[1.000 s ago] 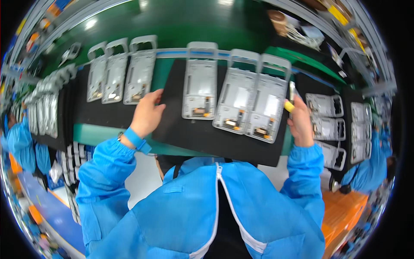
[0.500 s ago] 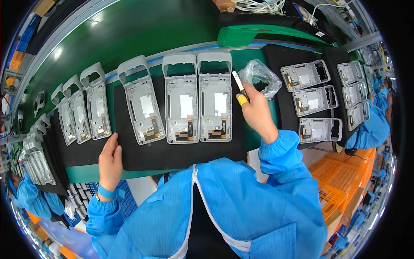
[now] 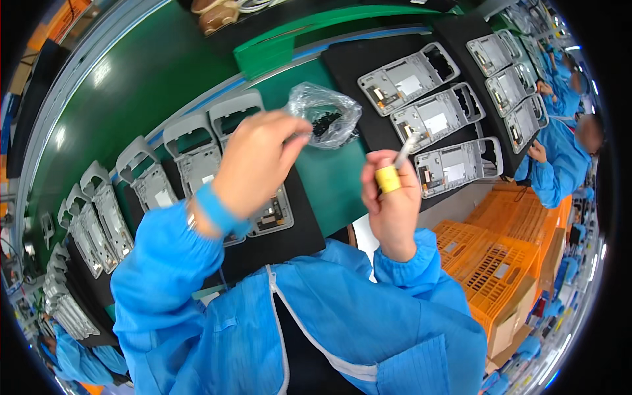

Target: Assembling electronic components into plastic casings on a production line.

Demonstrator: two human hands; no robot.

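My left hand [image 3: 260,155], blurred, reaches over the grey device housings to the near left edge of a clear plastic bag [image 3: 349,122]. Its fingers are curled, and whether anything is between them cannot be made out. Small black parts [image 3: 324,124] lie in the bag. My right hand [image 3: 394,204] is closed round a slim white pen-like tool [image 3: 407,149], tip up, with a yellow wrap [image 3: 387,178] on one finger. A grey housing [image 3: 276,214] lies partly hidden under my left forearm, beside another housing [image 3: 197,168] on the black mat [image 3: 289,243].
To the right, several housings [image 3: 451,168] lie on another black mat [image 3: 355,56]. More housings [image 3: 108,217] line the left. Orange crates [image 3: 490,263] stand at lower right. A co-worker in blue [image 3: 566,164] is at the far right. A green bar [image 3: 263,56] runs behind the bag.
My left hand has moved from the mat's left edge up and right to the bag. My right hand has drawn back from the bag with the white tool. The view has turned to the right.
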